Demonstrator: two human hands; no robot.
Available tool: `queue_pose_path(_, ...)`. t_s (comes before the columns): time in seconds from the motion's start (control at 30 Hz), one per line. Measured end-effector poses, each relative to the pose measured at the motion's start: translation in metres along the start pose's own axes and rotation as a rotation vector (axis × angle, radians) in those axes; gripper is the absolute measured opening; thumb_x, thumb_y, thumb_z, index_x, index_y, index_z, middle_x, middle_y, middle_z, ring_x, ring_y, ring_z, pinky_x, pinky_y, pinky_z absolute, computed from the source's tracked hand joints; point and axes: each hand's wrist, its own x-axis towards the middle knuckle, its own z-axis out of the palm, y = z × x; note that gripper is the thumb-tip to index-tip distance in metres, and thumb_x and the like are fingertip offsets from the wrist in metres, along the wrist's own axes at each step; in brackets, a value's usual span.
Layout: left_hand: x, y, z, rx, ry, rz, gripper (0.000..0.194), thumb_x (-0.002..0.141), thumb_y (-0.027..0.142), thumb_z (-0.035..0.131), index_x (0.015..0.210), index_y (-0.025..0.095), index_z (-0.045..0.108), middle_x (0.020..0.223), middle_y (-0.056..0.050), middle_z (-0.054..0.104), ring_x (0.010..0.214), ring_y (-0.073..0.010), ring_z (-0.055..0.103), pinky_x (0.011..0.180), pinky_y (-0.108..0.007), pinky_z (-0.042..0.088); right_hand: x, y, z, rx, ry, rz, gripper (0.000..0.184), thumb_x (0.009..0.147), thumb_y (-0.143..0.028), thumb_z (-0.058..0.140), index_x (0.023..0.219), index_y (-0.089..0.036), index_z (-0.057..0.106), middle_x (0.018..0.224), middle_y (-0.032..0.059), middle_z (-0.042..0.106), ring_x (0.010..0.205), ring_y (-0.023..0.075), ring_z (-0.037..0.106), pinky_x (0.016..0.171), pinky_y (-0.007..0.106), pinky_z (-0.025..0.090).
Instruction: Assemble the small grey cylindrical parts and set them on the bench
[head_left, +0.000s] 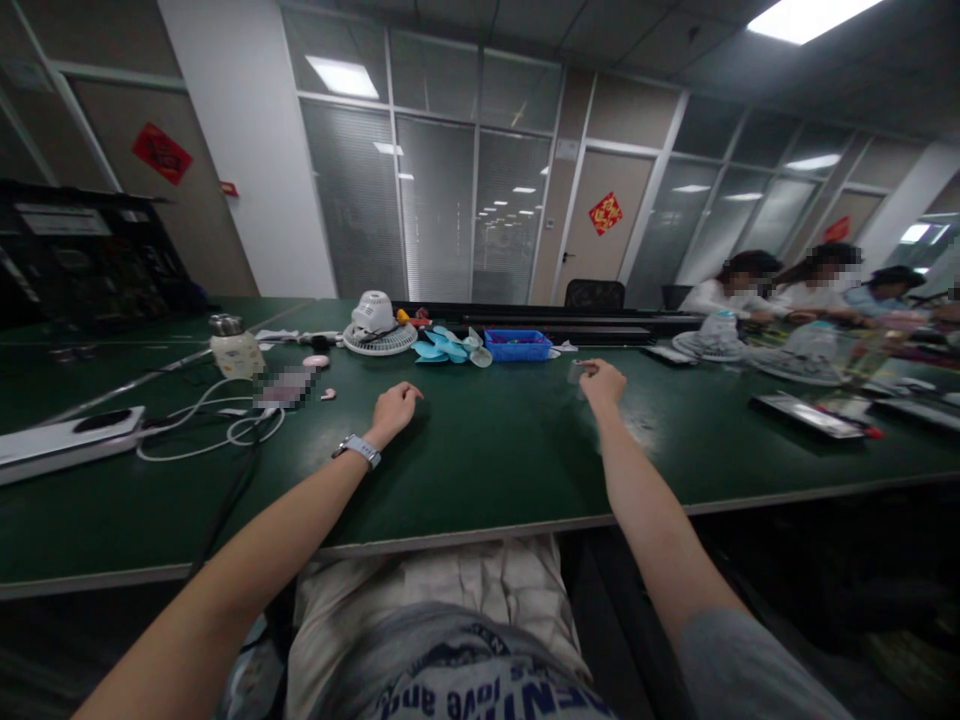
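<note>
My right hand point(604, 384) is just above the green table, to the right of the blue basket. Its fingertips pinch a small grey piece point(576, 372), too blurred to name more exactly. My left hand point(394, 412), with a watch point(360, 450) on the wrist, hovers over the table with its fingers curled in and one finger bent outward. Nothing shows in it. Beyond the hands lie light-blue fan blades point(442, 345), a blue basket point(517, 345) with small items inside, and a white fan head point(373, 313) standing on a round fan grille point(379, 339).
At left are a bottle point(236, 345), white cables point(244, 430), a pink case point(316, 361) and a white device point(67, 440). Long black bars point(525, 322) lie at the back. People sit at right near more fan parts point(806, 352) and a tray-like flat item point(810, 415).
</note>
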Motion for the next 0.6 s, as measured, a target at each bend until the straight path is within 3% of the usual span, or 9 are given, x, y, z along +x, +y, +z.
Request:
queue_pose_path(0.17, -0.001, 0.001, 0.0, 0.014, 0.001, 0.002, 0.033, 0.085, 0.028, 0.039, 0.087, 0.024, 0.072, 0.094, -0.003, 0.072, 0.086, -0.022, 0.064, 0.074, -0.028, 0.046, -0.007, 0.0, 0.004, 0.013, 0.067, 0.165, 0.039, 0.076, -0.027, 0.062, 0.115, -0.027, 0.065, 0.107, 0.0064, 0.069, 0.106, 0.0272, 0.059, 0.091, 0.042, 0.043)
queue_pose_path(0.3, -0.001, 0.001, 0.0, 0.007, -0.009, -0.001, 0.033, 0.085, 0.029, 0.038, 0.088, 0.024, 0.071, 0.094, -0.003, 0.072, 0.085, -0.022, 0.064, 0.072, -0.029, 0.046, -0.017, 0.004, 0.01, -0.01, -0.076, 0.213, 0.051, 0.075, -0.033, 0.069, 0.124, -0.019, 0.058, 0.117, 0.0143, 0.064, 0.106, 0.0278, 0.06, 0.091, 0.04, 0.045)
queue_pose_path(0.43, 0.0, 0.0, 0.0, 0.008, -0.013, -0.008, 0.034, 0.085, 0.03, 0.038, 0.089, 0.024, 0.071, 0.091, -0.004, 0.072, 0.083, -0.0217, 0.063, 0.071, -0.028, 0.045, -0.02, 0.005, 0.012, -0.015, -0.161, 0.246, 0.044, 0.079, -0.029, 0.066, 0.121, -0.015, 0.06, 0.111, 0.0162, 0.066, 0.104, 0.0273, 0.063, 0.09, 0.037, 0.047)
queue_pose_path(0.53, 0.0, 0.0, 0.0, 0.0, -0.015, -0.003, 0.033, 0.085, 0.029, 0.039, 0.089, 0.024, 0.071, 0.091, -0.003, 0.072, 0.082, -0.021, 0.063, 0.072, -0.028, 0.045, -0.019, -0.001, 0.011, -0.028, -0.173, 0.203, 0.042, 0.08, -0.028, 0.067, 0.12, -0.015, 0.061, 0.109, 0.0158, 0.068, 0.105, 0.0274, 0.063, 0.092, 0.037, 0.047)
queue_pose_path(0.6, -0.001, 0.002, 0.0, -0.02, -0.018, 0.005, 0.032, 0.085, 0.029, 0.04, 0.089, 0.024, 0.071, 0.089, -0.003, 0.071, 0.082, -0.0202, 0.063, 0.072, -0.027, 0.045, -0.022, -0.015, 0.013, 0.008, -0.179, 0.103, 0.043, 0.08, -0.028, 0.067, 0.121, -0.016, 0.061, 0.11, 0.0139, 0.069, 0.106, 0.0257, 0.063, 0.094, 0.037, 0.046)
